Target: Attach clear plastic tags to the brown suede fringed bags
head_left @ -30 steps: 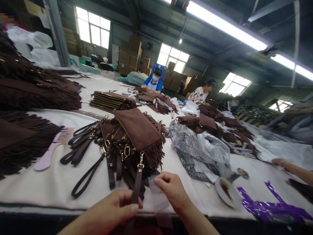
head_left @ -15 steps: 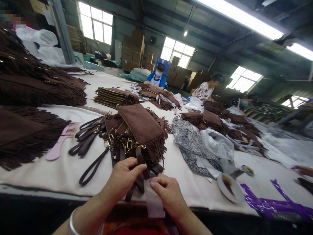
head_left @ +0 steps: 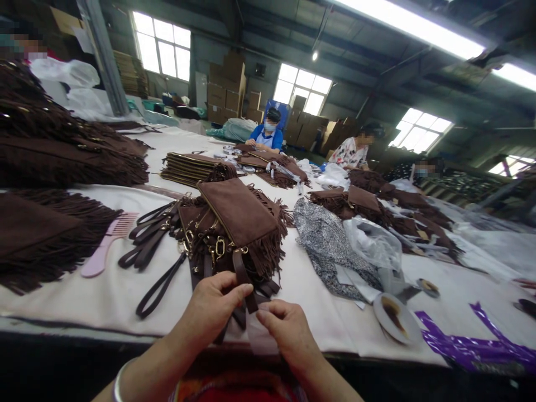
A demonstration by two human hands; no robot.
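A brown fringed pouch (head_left: 238, 211) with a gold zipper lies on top of a pile of similar pouches in front of me. From its corner ring a dark brown wrist strap (head_left: 240, 267) hangs toward me. My left hand (head_left: 220, 298) pinches this strap between thumb and fingers. Close beside it, my right hand (head_left: 288, 329) pinches a thin translucent white sheet (head_left: 260, 335) at the strap's lower end. Whether the sheet touches or wraps the strap I cannot tell. More looped wrist straps (head_left: 161, 287) with gold clasps spread to the left of the pile.
A pink comb (head_left: 109, 243) lies left, by a fringed pouch (head_left: 37, 229). To the right are grey woven cloth (head_left: 320, 245), a tape roll (head_left: 395, 318) and a purple plastic bag (head_left: 473, 346). Farther back are stacked pouches (head_left: 188, 168) and co-workers, one in blue sleeves (head_left: 274, 138).
The translucent sheet has shifted slightly up and hangs less far below my right hand. Both hands keep nearly the same place, and the view has shifted slightly.
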